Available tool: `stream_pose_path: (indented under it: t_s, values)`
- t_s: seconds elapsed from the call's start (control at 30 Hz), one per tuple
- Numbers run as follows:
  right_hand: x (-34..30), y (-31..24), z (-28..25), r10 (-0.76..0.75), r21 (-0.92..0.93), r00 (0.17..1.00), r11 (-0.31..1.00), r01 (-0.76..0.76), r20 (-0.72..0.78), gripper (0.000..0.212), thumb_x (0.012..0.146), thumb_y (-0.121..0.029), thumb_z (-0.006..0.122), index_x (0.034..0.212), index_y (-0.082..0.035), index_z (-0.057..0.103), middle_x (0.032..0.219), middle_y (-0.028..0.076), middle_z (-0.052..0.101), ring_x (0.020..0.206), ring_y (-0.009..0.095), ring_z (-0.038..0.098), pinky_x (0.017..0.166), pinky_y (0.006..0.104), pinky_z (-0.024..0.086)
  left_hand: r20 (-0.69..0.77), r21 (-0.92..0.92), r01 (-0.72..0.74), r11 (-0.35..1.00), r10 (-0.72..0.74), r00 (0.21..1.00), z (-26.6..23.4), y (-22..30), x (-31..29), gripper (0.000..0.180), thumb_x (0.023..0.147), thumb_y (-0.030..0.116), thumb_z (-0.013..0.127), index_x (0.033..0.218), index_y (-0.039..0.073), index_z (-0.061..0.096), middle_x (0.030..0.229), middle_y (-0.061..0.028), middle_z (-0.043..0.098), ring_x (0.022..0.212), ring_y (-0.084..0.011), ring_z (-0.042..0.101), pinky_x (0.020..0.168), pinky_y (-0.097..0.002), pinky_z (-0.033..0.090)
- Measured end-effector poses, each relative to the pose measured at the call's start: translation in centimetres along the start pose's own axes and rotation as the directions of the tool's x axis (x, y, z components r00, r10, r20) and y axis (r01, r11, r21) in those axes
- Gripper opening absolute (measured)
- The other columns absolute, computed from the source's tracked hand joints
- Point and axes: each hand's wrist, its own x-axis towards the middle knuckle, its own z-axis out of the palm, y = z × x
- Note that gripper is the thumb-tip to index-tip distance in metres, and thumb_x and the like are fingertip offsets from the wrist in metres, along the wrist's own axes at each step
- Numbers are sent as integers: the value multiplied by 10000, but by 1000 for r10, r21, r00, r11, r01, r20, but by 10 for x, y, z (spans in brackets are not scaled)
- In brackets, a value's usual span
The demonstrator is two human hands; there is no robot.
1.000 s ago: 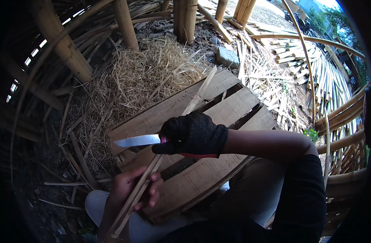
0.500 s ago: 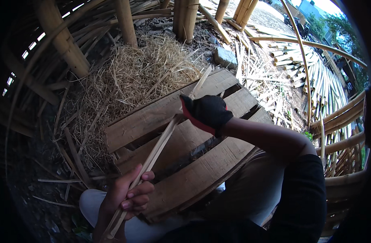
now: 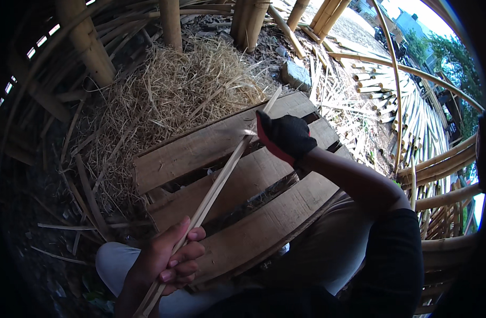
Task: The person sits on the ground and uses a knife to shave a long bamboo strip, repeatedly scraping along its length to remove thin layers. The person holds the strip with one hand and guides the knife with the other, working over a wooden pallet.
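Note:
My bare left hand (image 3: 171,254) is closed around a bundle of long, pale split bamboo strips (image 3: 219,183), low at the front left. The strips slant up and away across a slatted wooden platform (image 3: 275,212). Near their far end is my right hand (image 3: 286,138), in a black glove with a red palm side. Its fingers are curled closed and its thumb points up. A bright, blurred glint shows beside the glove, over the strips; whatever the fingers hold is hidden. Beyond the glove, the tip of a strip sticks out past the platform's far slat.
A heap of curly bamboo shavings (image 3: 184,87) lies beyond the platform. Bamboo posts (image 3: 248,26) stand behind it, near a grey block (image 3: 296,75). Many cut bamboo poles (image 3: 412,106) are stacked at right. Loose strips (image 3: 89,201) lie on the ground at left.
My gloved right hand has moved slightly right and up along the strips. The left hand keeps its hold. The whole view has shifted a little.

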Motion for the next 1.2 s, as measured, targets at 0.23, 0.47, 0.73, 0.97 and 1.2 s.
stream_pose_path:
  t_s: [0.23, 0.47, 0.73, 0.97, 1.2]
  values:
    - [2, -6, -2, 14, 90, 986, 995, -30, 168, 838, 1037, -592, 184, 690, -25, 694, 698, 228, 664, 754, 419, 683, 792, 486, 535, 88, -85, 29, 996, -22, 996, -8, 4, 3, 317, 1085, 450, 340, 984, 157, 409, 526, 60, 359, 317, -22, 310, 298, -177, 206]
    - [12, 1, 2, -2, 120, 997, 993, -7, 74, 764, 1049, -535, 263, 620, -28, 642, 609, 223, 616, 629, 429, 645, 687, 511, 523, 186, -221, 66, 973, -24, 982, -16, 3, 0, 326, 1090, 451, 300, 987, 158, 398, 535, 56, 371, 330, -34, 342, 304, -185, 231]
    - [24, -5, -5, -147, -25, 988, 989, 149, 54, 579, 1050, -488, 308, 949, -104, 729, 622, 180, 637, 540, 394, 627, 520, 495, 497, 226, -263, 76, 962, -16, 974, -19, 3, 8, 324, 1086, 463, 303, 997, 169, 405, 543, 57, 380, 328, -32, 334, 307, -189, 224]
    - [14, -3, 8, -62, -53, 998, 997, 61, -10, 743, 1050, -531, 240, 725, -51, 704, 609, 184, 637, 583, 405, 649, 634, 478, 535, 191, -161, 75, 984, -44, 981, -14, -1, 1, 311, 1079, 472, 333, 985, 184, 406, 545, 62, 357, 333, -33, 307, 317, -194, 218]
    - [12, 6, 19, -292, -169, 951, 947, 272, -106, 356, 1039, -409, 416, 1167, -180, 657, 583, 128, 628, 488, 358, 612, 455, 480, 463, 166, -90, 76, 993, -61, 984, -8, -5, -9, 325, 1074, 492, 336, 969, 189, 391, 533, 63, 302, 333, -37, 252, 313, -191, 205]
